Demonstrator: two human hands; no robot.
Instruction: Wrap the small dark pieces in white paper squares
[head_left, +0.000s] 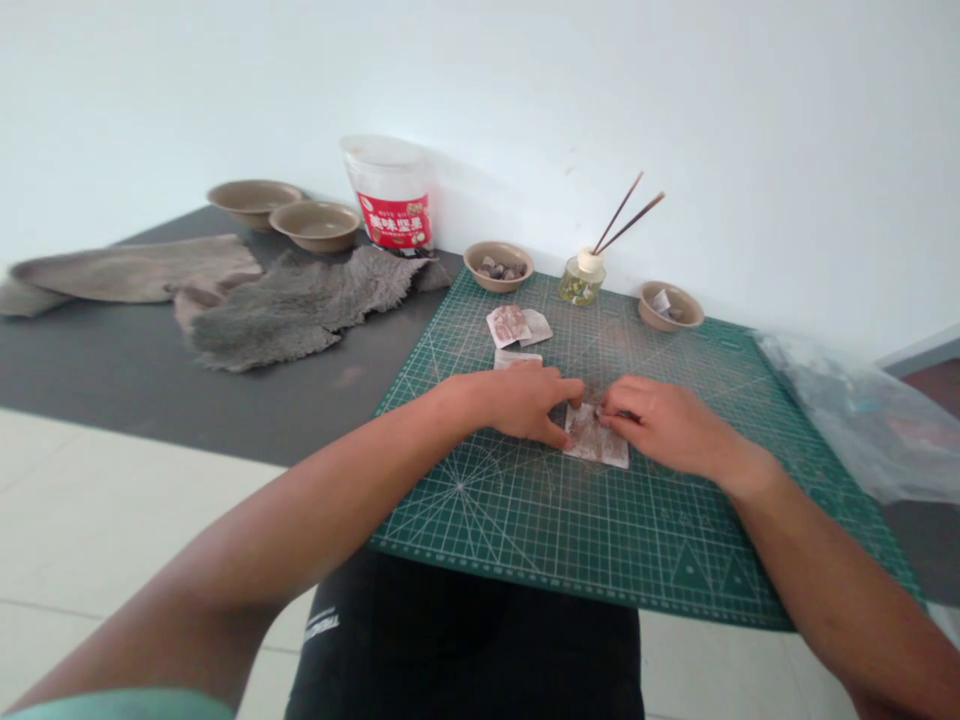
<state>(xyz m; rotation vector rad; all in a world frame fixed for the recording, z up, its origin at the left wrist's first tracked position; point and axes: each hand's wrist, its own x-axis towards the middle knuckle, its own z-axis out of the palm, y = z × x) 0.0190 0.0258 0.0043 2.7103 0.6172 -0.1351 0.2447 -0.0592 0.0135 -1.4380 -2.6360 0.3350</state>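
Observation:
A small pale paper piece with brown smudges [598, 436] lies flat on the green cutting mat [525, 540]. My left hand [521, 400] rests at its left side, thumb and forefinger apart and touching the paper's edge. Over the paper's upper right part, my right hand [660, 420] has its fingertips pinched together; what they hold is too small to make out. Partly under my left hand lies another whitish piece [517, 358]. Just behind it are a brown-stained packet [508, 325] and a paler one [535, 327].
Behind stand a bowl of dark lumps [499, 267], a reed diffuser [582, 278] and a bowl with small packets [671, 306]. Leftward are grey cloths [300, 310], two brown bowls [315, 225] and a red-labelled tub [390, 195]. Clear plastic [847, 420] covers the mat's right edge.

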